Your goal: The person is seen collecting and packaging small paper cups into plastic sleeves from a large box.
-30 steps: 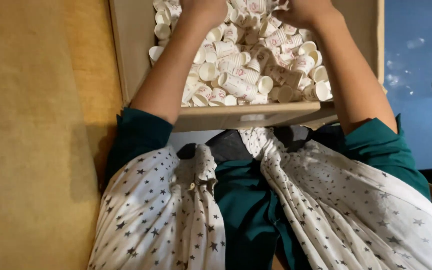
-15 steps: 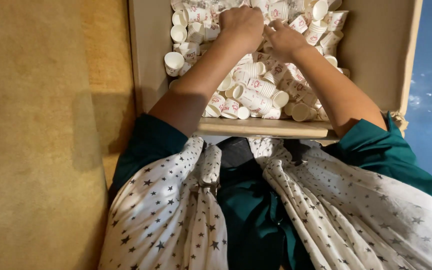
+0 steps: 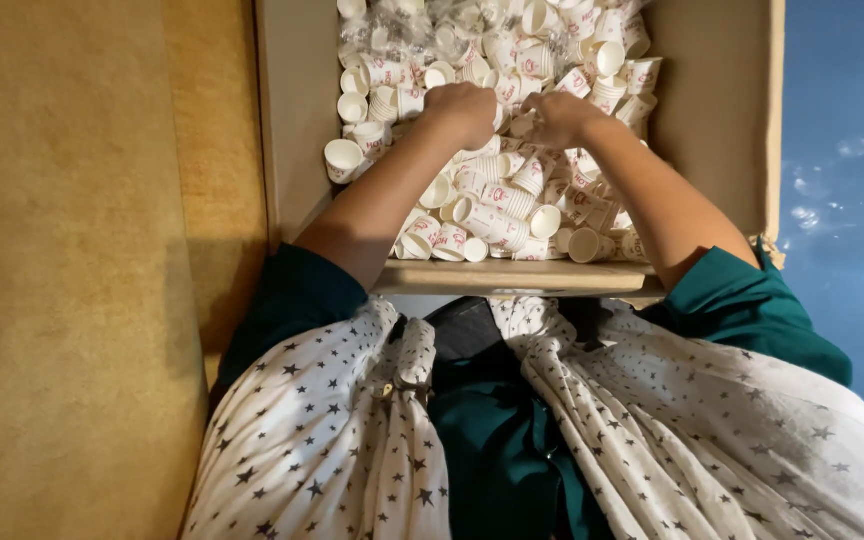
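Cups (image 3: 492,205), small, white and of paper, with a red print on their sides, were heaped loose in an open cardboard box (image 3: 302,120) that was placed just ahead of the person's lap. Most cups were laid on their sides; a few short nested stacks were seen near the left wall of the box, and a clear plastic wrap (image 3: 402,30) was lying over the cups at the far end. The left hand (image 3: 464,108) was set down into the middle of the heap, knuckles up and fingers curled under; cups were touched by it, but whether any were held could not be told. The right hand (image 3: 557,115) was placed just beside it, almost touching, its fingers likewise bent down among the cups, and its grip could not be told either. Both forearms were stretched over the near wall of the box. Teal sleeves (image 3: 292,300) and a white cloth with dark stars (image 3: 332,440) were worn by the person. A tan surface (image 3: 72,270) was seen to the left of the box, and a blue one (image 3: 842,200) to the right.
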